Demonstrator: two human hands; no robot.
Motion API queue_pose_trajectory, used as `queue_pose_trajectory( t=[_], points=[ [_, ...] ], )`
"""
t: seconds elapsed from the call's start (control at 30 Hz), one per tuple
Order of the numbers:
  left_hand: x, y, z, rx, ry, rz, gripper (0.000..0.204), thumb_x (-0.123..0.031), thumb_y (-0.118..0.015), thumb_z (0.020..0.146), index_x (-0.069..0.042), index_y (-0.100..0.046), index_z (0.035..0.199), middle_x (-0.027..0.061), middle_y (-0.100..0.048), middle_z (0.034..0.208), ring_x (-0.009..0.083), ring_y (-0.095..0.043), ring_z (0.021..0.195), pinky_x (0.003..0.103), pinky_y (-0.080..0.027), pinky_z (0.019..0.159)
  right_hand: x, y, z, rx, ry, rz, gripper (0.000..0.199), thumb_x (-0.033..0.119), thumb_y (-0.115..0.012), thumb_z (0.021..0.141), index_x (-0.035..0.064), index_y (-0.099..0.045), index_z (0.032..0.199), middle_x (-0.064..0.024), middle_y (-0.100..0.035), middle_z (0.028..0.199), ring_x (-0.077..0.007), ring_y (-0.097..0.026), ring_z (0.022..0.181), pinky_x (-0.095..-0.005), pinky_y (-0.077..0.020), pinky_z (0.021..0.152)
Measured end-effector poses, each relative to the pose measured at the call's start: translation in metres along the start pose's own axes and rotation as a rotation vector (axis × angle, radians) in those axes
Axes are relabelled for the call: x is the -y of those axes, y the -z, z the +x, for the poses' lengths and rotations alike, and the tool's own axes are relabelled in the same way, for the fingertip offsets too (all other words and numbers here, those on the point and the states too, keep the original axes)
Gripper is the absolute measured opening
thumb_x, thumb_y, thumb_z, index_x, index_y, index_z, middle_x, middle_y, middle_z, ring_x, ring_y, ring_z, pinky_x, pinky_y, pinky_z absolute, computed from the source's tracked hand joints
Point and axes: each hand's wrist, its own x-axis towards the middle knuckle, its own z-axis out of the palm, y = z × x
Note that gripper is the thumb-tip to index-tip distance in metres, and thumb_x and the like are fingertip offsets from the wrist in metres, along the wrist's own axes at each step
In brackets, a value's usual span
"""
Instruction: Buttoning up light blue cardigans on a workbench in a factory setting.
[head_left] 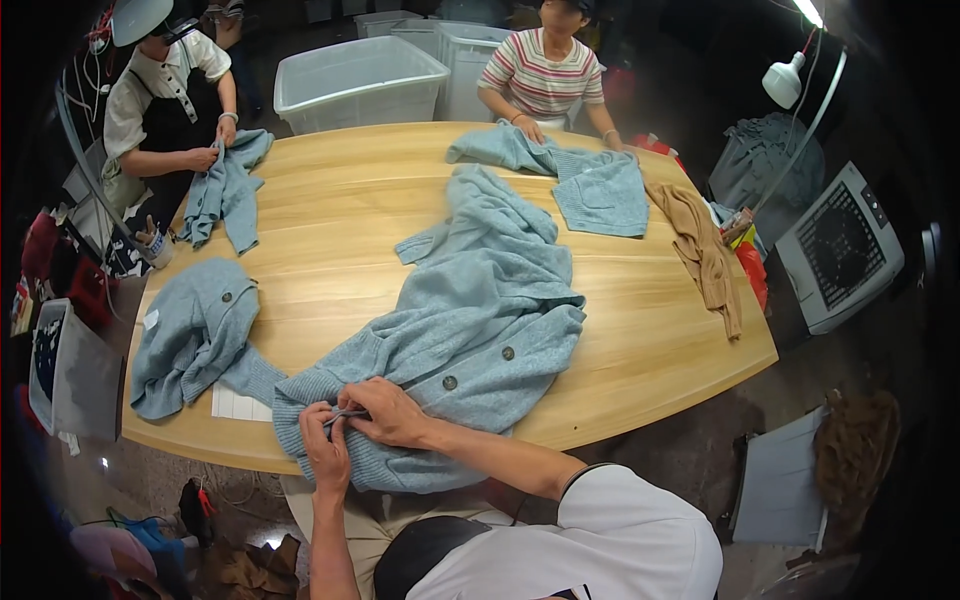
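Note:
A long blue-grey knitted cardigan (480, 290) with dark buttons lies spread from the middle of the table to its near edge. My left hand (327, 442) pinches a fold of its ribbed edge. Close beside it, my right hand (388, 412) grips the same fold with bent fingers. Whether a small tool is between the fingers cannot be made out. Left of my hands rests another blue-grey cardigan (195, 335), bunched up, with a small white tag. Part of a white sheet of paper (240, 404) shows under its sleeve.
Across the wooden table (330, 200), two people handle blue-grey knits, a garment (225, 190) far left and a pocketed one (600, 190) far right. A brown knit (700, 255) lies along the right edge. Behind stands a large white bin (360, 85). A lamp (783, 80) hangs at right.

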Motion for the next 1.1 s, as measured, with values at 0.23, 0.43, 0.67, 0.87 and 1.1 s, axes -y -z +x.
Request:
queue_pose_trajectory(
  t=[0.23,0.43,0.67,0.87,1.1],
  points=[
    [0.019,0.003,-0.01,0.073,0.027,-0.023,0.022,0.002,-0.066,0.099,-0.002,-0.064,0.121,0.0181,-0.071,0.116,0.0372,-0.068,0.105,0.044,-0.055,0.093,-0.006,-0.009,0.006,-0.071,0.065,-0.138,0.025,0.004,-0.076,0.077,0.0082,-0.064,0.098,-0.0119,-0.067,0.093,-0.0356,-0.065,0.092,-0.0455,-0.0494,0.086],
    [0.015,0.02,0.009,0.218,-0.134,0.014,0.027,0.006,-0.073,0.088,-0.001,-0.065,0.113,0.0162,-0.072,0.122,0.0378,-0.069,0.117,0.046,-0.055,0.096,0.017,0.032,-0.001,-0.185,0.253,-0.41,0.017,0.007,-0.077,0.079,0.0089,-0.064,0.09,-0.0073,-0.062,0.084,-0.0314,-0.062,0.085,-0.0457,-0.0456,0.081],
    [0.017,0.032,-0.011,0.131,-0.163,0.073,0.021,0.003,-0.074,0.089,-0.001,-0.065,0.108,0.0163,-0.072,0.126,0.0358,-0.068,0.122,0.043,-0.056,0.096,0.009,0.052,-0.041,-0.065,0.108,-0.534,0.021,0.008,-0.081,0.083,0.0075,-0.073,0.102,-0.0056,-0.07,0.099,-0.0269,-0.065,0.091,-0.0407,-0.0473,0.084],
    [0.003,0.03,-0.011,-0.02,-0.151,0.099,0.017,-0.005,-0.081,0.086,-0.003,-0.069,0.098,0.0099,-0.071,0.103,0.0323,-0.068,0.108,0.043,-0.052,0.09,0.021,0.051,-0.045,-0.049,0.083,-0.591,0.026,0.015,-0.08,0.082,0.0076,-0.074,0.107,-0.0082,-0.068,0.116,-0.0283,-0.063,0.109,-0.044,-0.0451,0.093],
    [-0.037,0.029,0.007,0.1,-0.269,0.377,0.026,-0.018,-0.087,0.08,-0.007,-0.068,0.094,0.008,-0.063,0.091,0.0305,-0.064,0.092,0.044,-0.049,0.083,0.028,0.053,-0.056,-0.012,0.08,-0.716,0.034,0.021,-0.08,0.083,0.0073,-0.073,0.113,-0.014,-0.063,0.129,-0.0315,-0.057,0.125,-0.0484,-0.0403,0.106]
  ],
)
